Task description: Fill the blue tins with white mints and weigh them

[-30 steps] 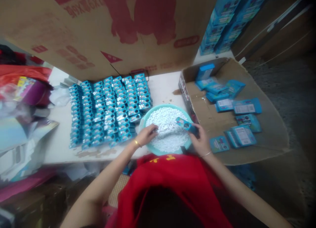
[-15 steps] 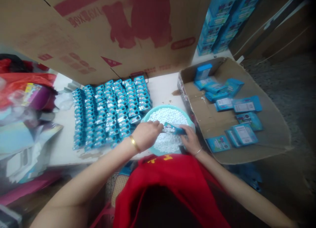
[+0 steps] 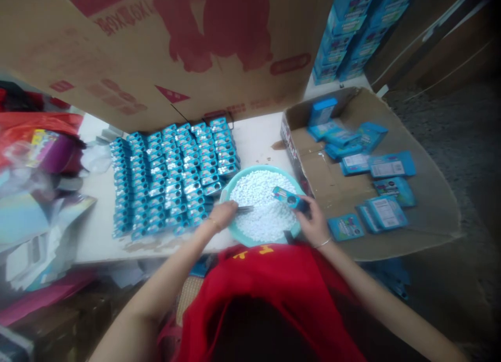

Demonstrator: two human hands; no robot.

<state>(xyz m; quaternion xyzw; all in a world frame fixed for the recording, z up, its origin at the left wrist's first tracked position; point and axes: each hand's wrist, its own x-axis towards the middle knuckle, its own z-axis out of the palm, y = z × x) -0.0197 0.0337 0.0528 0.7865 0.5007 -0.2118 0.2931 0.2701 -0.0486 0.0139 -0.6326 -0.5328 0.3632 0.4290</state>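
A round turquoise basin full of small white pellets sits on the table in front of me. My left hand is closed at the basin's left rim on a thin grey metal tool, whose end reaches over the pellets. Its exact kind is too blurred to name. Over the basin's right side, my right hand grips a small blue box with a dark round mark near the fingers. The box tilts slightly, its far end pointing left over the pellets.
Left of the basin stand rows of small blue boxes. An open cardboard carton holding several flat blue packs is on the right. Behind stands a large printed cardboard box, with stacked blue packs beside it. Plastic bags clutter the far left.
My left hand has drawn away from the blue box, leftward and down to the basin's rim, with the metal tool. My right hand has moved slightly right and turned the box.
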